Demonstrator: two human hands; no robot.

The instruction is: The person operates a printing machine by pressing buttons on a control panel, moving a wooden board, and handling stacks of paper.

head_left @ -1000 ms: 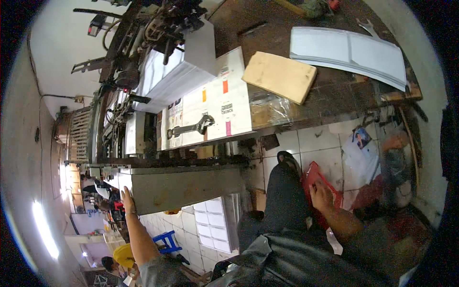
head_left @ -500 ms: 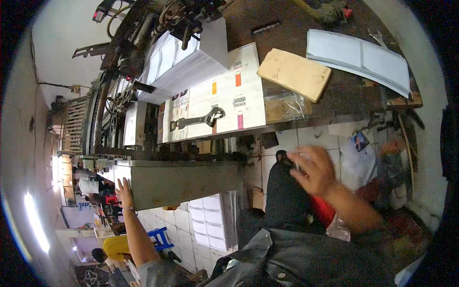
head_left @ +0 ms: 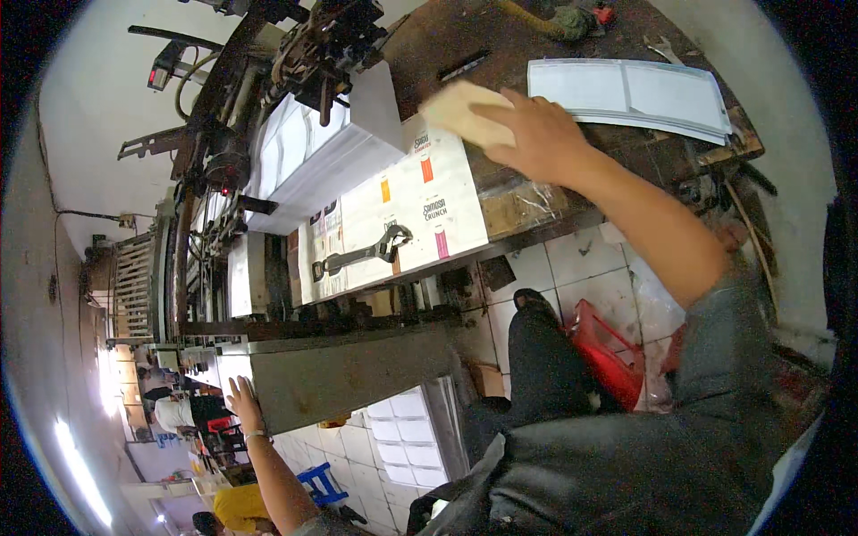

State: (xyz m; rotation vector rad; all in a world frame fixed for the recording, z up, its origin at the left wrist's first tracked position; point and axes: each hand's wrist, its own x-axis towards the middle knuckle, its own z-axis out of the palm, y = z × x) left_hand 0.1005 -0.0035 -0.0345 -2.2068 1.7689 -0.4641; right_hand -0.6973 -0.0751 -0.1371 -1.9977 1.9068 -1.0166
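Observation:
My right hand (head_left: 545,143) grips a flat, pale wooden block (head_left: 460,109) by its right end, with thumb and fingers around it. The block is smeared by motion and hangs over or touches the right edge of a printed sheet (head_left: 460,192); I cannot tell which. On that sheet lies a dark adjustable wrench (head_left: 362,252). A tall stack of white paper (head_left: 357,134) stands left of the block, under the machine. Far to the left, my left hand (head_left: 243,402) rests with fingers spread on the top edge of a grey metal cabinet (head_left: 349,371).
White sheets (head_left: 626,94) lie at the bench's right, near an open-end wrench (head_left: 663,51). A dark pen (head_left: 465,65) lies behind the block. Below are a red plastic stool (head_left: 608,357), a stack of printed sheets (head_left: 407,438) and a blue stool (head_left: 322,485). A person in yellow (head_left: 239,507) is at lower left.
My right hand has reached up from above the floor to the bench and taken hold of the wooden block. The block has shifted left. My left hand stays on the cabinet.

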